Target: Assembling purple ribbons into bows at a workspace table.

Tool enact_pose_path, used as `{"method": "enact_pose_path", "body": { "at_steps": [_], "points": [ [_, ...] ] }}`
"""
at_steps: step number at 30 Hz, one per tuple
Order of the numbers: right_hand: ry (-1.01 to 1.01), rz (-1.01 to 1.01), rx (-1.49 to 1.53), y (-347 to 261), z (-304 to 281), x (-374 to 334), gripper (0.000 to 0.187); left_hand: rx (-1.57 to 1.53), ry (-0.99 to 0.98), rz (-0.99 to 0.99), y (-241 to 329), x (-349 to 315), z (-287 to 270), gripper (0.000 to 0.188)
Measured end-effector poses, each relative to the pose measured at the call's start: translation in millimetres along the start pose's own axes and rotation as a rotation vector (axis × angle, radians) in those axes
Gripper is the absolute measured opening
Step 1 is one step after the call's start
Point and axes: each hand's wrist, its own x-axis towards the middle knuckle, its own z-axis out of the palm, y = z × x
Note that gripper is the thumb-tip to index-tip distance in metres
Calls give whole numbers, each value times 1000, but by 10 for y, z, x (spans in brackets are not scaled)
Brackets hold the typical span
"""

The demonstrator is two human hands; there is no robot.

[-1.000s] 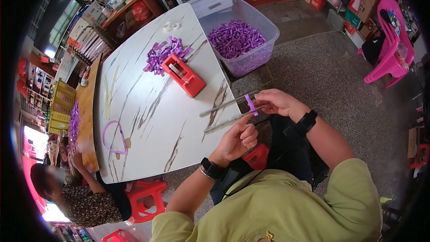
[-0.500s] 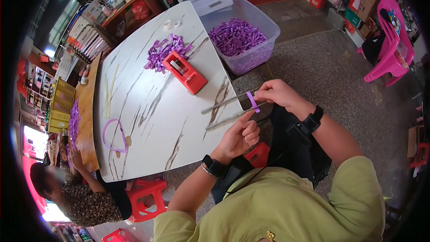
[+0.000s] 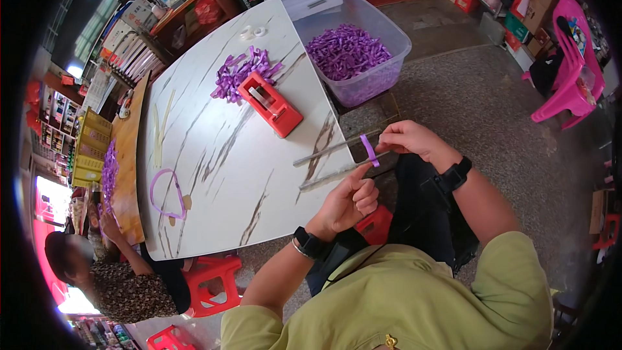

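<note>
Two thin grey metal strips (image 3: 324,153) lie side by side on the table and stick out past its right edge. Across their outer ends runs a short purple ribbon (image 3: 370,147). My left hand (image 3: 350,202) is closed, with its index fingertip at the ribbon's lower end and the other fingers curled. On the other side, my right hand (image 3: 414,140) is pinched, its fingertips just right of the ribbon near the strip ends. What lies between those fingertips is too small to make out.
The white marble-patterned table (image 3: 214,220) holds a red tape dispenser (image 3: 271,105), a pile of purple ribbon bows (image 3: 243,74), tape rolls (image 3: 253,32) and a purple hoop (image 3: 153,191). A clear tub (image 3: 372,87) of purple pieces stands beyond. A co-worker (image 3: 123,285) sits at left.
My right fingertips have drawn slightly right, away from the ribbon. My left hand stays at the ribbon's lower end. The whole view has shifted a little.
</note>
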Motion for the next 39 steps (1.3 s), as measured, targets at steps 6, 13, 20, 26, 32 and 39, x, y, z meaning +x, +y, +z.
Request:
{"method": "enact_pose_path", "body": {
  "at_steps": [6,13,20,26,32,39],
  "points": [
    [-99,114,125,50,-5,74,16,22,37,16,0,-4,31,37],
    [-255,176,372,467,38,364,18,14,56,14,-5,4,56,43],
    [-423,122,673,579,262,427,20,17,7,-20,10,4,12,42],
    [-528,59,987,753,519,548,19,1,21,-12,17,-9,9,45],
    [-612,68,1116,897,594,587,19,-11,17,-18,6,-2,9,46],
    [118,19,457,409,280,119,23,18,48,10,-3,-5,35,37]
  ]
}}
